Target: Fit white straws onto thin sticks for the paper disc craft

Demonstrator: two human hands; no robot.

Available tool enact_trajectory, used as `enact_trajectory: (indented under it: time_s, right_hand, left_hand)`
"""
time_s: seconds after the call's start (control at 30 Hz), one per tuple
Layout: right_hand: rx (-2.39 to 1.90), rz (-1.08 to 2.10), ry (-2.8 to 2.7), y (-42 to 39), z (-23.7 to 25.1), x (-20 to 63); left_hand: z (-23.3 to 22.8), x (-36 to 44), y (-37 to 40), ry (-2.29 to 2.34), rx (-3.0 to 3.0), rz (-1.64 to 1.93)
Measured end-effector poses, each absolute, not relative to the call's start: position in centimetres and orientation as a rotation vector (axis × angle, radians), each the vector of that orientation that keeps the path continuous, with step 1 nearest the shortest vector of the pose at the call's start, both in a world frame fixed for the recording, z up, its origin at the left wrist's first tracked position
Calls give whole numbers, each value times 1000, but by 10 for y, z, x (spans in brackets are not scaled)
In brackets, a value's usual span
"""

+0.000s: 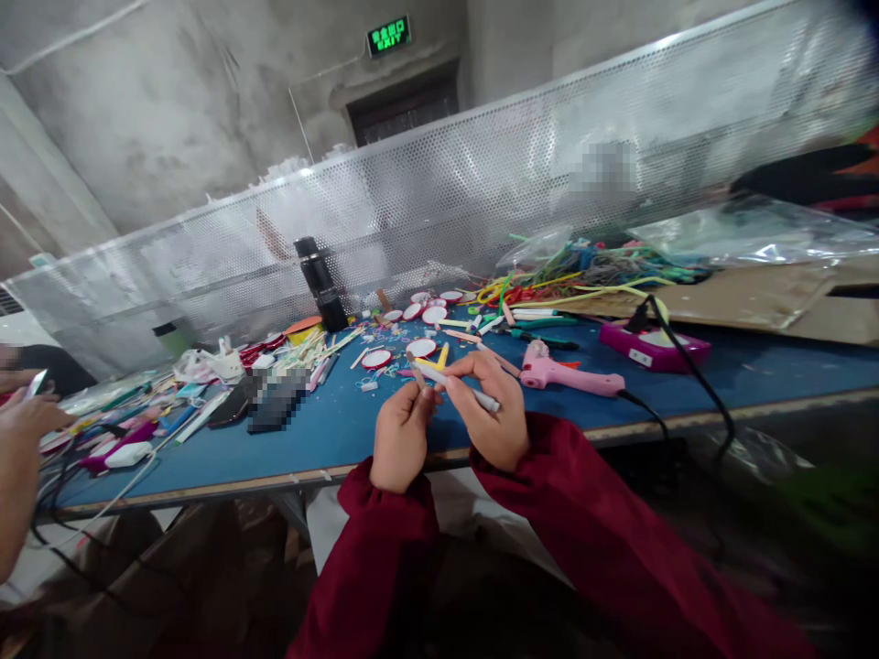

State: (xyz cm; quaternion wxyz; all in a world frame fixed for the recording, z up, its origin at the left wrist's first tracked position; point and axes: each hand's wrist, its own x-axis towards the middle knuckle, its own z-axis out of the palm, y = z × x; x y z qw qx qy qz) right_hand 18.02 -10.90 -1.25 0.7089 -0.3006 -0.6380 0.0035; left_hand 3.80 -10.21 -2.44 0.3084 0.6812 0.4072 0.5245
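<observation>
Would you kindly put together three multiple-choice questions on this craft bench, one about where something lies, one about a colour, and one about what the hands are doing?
1. Where does the pink glue gun lie?
A. On the blue table, to the right of the hands
B. On the floor
C. Against the black bottle

2. What colour are the person's sleeves?
A. Grey
B. Dark red
C. Yellow

3. What is the state of the white stick?
A. Lying loose on the table
B. Held between the left hand and right hand
C. Stuck in the glue gun

Answers: 1 A, it rests on the tabletop beside the right hand. 2 B, both forearms are in dark red cloth. 3 B, fingers of both hands pinch it above the table edge.
</observation>
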Motion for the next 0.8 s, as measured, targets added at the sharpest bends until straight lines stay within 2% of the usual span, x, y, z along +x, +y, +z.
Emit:
enact_trajectory:
  time_s: [0.8]
  right_hand:
    - [-693, 36, -1409, -111, -11, 180]
  left_hand:
    - [-25, 37, -101, 1065, 1808, 1374]
